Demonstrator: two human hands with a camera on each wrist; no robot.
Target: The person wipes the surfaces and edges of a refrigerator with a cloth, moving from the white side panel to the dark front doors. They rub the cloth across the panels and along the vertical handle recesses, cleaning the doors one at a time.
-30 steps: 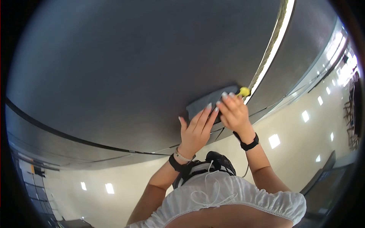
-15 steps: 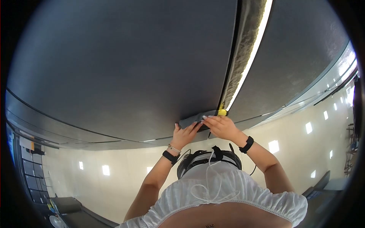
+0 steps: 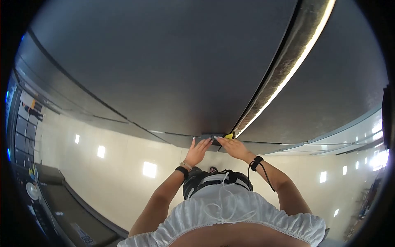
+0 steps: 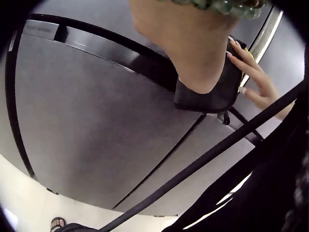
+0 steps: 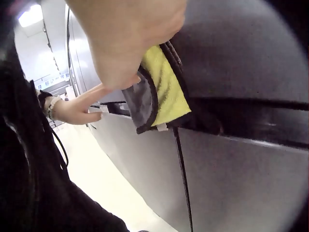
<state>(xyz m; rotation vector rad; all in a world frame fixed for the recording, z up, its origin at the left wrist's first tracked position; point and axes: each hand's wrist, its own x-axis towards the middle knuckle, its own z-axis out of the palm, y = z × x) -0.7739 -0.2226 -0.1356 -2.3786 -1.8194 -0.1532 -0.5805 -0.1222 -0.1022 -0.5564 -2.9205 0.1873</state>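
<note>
Both hands are together on a folded grey-and-yellow cloth [image 5: 166, 92] with dark edging, at the lower edge of a large dark grey panel [image 3: 164, 74]. My left hand [image 3: 196, 152] lies on the grey part, its fingers extended and the thumb spread. Beside it, my right hand [image 3: 234, 148] presses near the yellow part with straight fingers. In the left wrist view the cloth's dark underside [image 4: 207, 99] overhangs a horizontal black recess. Part of the cloth is hidden under the hands.
A bright lit strip [image 3: 288, 74] runs up the gap between two panels, ending near the cloth. Lower grey panels [image 4: 96, 121] with a dark seam stand beneath. A pale glossy floor [image 3: 123, 152] and a dark counter [image 3: 74, 210] lie around the person.
The cloth and both hands have moved down the panel to its lower edge, nearer the person's waist in the head view. Both hands have stayed on the cloth.
</note>
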